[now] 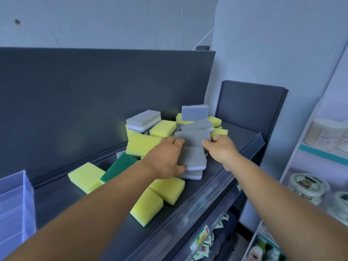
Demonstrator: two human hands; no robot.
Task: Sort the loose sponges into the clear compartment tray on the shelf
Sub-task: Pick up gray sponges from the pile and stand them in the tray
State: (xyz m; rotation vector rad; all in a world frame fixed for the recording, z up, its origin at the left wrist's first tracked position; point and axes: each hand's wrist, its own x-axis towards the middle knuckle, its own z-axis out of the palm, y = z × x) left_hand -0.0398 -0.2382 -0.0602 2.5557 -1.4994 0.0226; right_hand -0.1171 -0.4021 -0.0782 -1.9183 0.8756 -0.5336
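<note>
Most sponges (170, 127) lie piled on the shelf (62, 200) — tray (17, 200) looks empty; my left hand (165, 159) and right hand (220, 146) grip grey sponges (194, 147).

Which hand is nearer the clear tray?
Left. The left hand grips the grey sponges on the side toward the clear tray at the shelf's far left; the right hand holds their opposite side, farther away.

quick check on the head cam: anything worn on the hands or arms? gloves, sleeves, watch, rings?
Nothing worn. Left hand and right hand are both bare, no gloves. Both forearms are uncovered as far as the frame shows, with no sleeve edge in view. No watch, band or ring visible, though the picture is slightly soft.
</note>
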